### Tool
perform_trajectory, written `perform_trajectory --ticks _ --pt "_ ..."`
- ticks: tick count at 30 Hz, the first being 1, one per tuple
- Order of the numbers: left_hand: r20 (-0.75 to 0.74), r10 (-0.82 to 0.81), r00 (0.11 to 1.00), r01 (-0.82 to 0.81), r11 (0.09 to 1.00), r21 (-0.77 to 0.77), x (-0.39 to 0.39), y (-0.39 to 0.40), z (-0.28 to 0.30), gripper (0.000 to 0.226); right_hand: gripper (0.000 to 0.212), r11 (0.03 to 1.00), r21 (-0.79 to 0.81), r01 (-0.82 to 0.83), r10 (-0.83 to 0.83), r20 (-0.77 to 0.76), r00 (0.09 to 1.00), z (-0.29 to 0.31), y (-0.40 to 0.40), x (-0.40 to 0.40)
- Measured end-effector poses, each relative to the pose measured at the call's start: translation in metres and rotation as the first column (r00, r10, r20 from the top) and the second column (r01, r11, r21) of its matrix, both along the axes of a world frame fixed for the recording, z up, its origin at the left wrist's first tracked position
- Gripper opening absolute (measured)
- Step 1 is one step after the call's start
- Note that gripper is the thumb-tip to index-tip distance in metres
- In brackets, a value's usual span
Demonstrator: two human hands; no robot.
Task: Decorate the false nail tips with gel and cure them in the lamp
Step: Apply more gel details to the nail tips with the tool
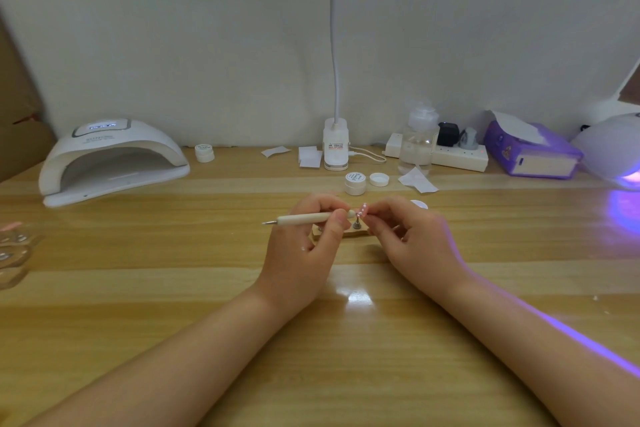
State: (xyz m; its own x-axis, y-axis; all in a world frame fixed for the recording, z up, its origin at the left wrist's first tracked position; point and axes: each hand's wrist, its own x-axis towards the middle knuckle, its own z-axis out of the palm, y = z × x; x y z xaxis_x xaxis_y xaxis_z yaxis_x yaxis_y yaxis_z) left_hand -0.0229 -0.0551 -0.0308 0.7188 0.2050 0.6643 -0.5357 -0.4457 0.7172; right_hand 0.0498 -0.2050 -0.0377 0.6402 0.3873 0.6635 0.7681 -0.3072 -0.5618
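At the far left of the wooden table (138, 288) stands the white curing lamp (110, 158), its arched mouth facing the person. A small white jar (204, 152) sits just to its right, by the wall. Near the table's middle, the left hand (308, 243) grips a cream dotting pen (304, 218), fingers curled round its shaft, the pen lying almost level with its working end pointing right. That end meets a pink nail tip (363, 210) dotted with white, which the right hand (412, 239) pinches between thumb and fingertips. Beneath both hands lies a wooden nail stand (356, 231), with a metal peg showing. Behind them sit a gel pot (355, 183) and its loose lid (379, 179). Farther right, a purple tissue box (530, 152) stands near a second lamp (613, 149) that glows violet.
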Motion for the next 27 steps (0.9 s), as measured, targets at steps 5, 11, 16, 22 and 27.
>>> perform_trajectory --ticks 5,11,16,22,27 --pt "0.006 -0.011 1.000 0.011 1.000 0.001 -0.0005 0.0008 -0.0003 0.009 0.010 1.000 -0.003 -0.002 0.002 -0.006 1.000 0.0003 0.0000 -0.0010" --pt "0.004 -0.013 1.000 0.013 1.000 -0.010 0.0007 0.0009 0.0002 0.008 0.011 1.000 -0.006 -0.010 0.010 0.000 1.000 0.0001 -0.0002 -0.0011" --pt "0.018 -0.013 1.000 0.014 0.999 -0.032 -0.0007 0.0008 -0.0002 0.010 0.011 1.000 0.010 -0.006 0.006 -0.016 1.000 -0.0008 0.0006 -0.0008" --pt "0.055 0.032 0.998 -0.028 0.997 -0.078 -0.0001 0.0010 0.0005 0.006 0.011 0.997 0.078 0.028 -0.025 -0.037 0.999 0.0017 0.0015 -0.0012" --pt "0.044 0.020 0.999 -0.016 0.996 -0.089 0.0004 0.0009 0.0003 0.005 0.011 0.995 0.097 0.035 -0.032 -0.030 0.999 0.0026 0.0010 -0.0022"
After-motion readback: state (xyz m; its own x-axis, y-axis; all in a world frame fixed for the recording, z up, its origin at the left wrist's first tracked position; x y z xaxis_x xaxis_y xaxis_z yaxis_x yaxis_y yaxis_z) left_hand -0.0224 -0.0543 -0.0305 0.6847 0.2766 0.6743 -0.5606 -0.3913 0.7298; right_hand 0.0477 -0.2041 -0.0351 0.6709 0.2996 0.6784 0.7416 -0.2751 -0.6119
